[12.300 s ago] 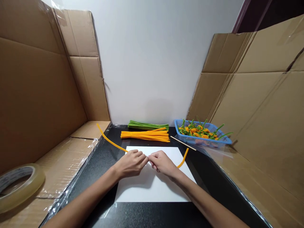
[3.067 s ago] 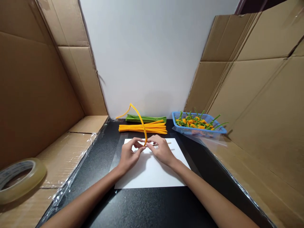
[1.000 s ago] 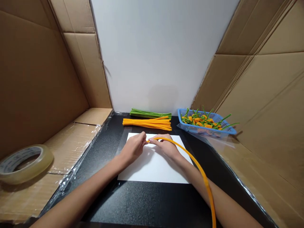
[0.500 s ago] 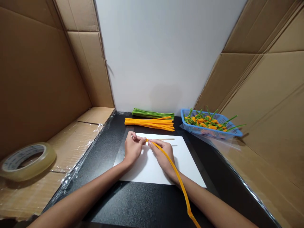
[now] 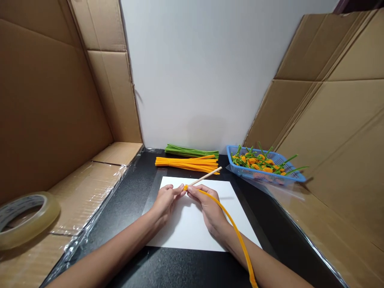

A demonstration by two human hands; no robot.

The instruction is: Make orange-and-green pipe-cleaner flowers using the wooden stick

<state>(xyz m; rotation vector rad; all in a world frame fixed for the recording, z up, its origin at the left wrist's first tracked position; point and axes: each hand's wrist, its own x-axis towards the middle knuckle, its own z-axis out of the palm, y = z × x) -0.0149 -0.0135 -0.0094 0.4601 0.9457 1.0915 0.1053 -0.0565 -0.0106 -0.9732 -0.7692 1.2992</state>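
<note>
Left hand (image 5: 166, 202): fingers closed, apparently on wooden stick (image 5: 207, 176). Right hand (image 5: 211, 208): pinching orange stem (image 5: 235, 228), tail draped back across it. Coil (image 5: 186, 187) between fingertips; could unwind if right pinch slackens.

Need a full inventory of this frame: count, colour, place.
Single strip: one, orange, from fingertips over right forearm
Stick: one, pale, from fingertips, slanting up right
Strip bundle: one, orange, behind paper
Stem bundle: one, green, behind strip bundle
Paper: one, white, below hands
Basket: one, blue, far right
Basket pieces: many, orange and green, in basket
Plastic sheet: one, clear, by basket
Tape roll: one, yellowish, left
Cardboard: several panels, brown, both sides
Tabletop: one, black, beneath paper
Wall: one, whitish, back
Left grip: one, bare, at strip's wound end
Right grip: one, bare, same spot
</note>
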